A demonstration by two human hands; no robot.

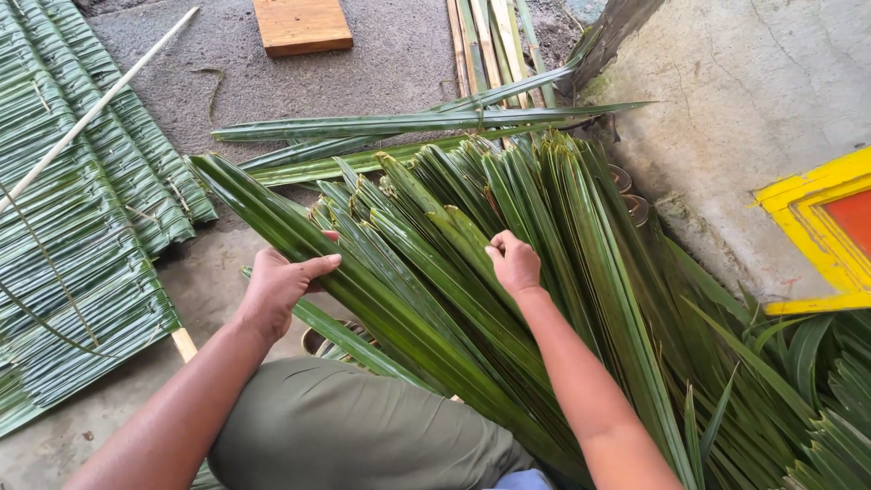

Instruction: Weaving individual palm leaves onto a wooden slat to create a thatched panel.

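Both hands (pixel 281 281) (pixel 513 261) closed on green palm leaves (pixel 435 272) above grey concrete floor (pixel 381 54), beside rough wall (pixel 744 109).

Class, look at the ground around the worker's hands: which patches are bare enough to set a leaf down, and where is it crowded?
Free: the grey ground between the woven leaf panels, the wooden board and the loose long leaves; also a strip of ground by the left hand. Crowded: the leaf pile under the right hand, reaching to the wall.
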